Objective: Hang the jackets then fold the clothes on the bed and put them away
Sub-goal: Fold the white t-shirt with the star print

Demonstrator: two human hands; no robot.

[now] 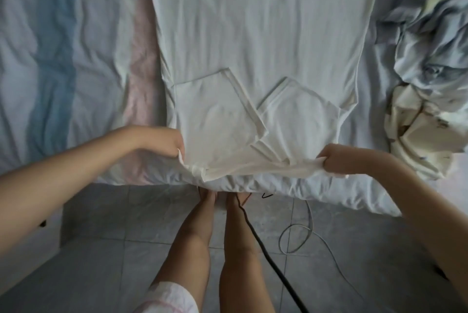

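White shirt [266,34] lies spread flat on the bed [76,59], its near edge gripped at both corners — the left hand [172,141] curls its fingers round the cloth at one end, the right hand [334,158] clenches it in a fist at the other, lifting that edge slightly off the mattress. Just beyond the hands the sleeves [217,110] are folded in over the body, one overlapping the other. Farther right a crumpled pile of clothes [428,41] sits on the bed; below, a black cable [268,259] and a white cable [304,234] lie on the tiled floor [101,249].
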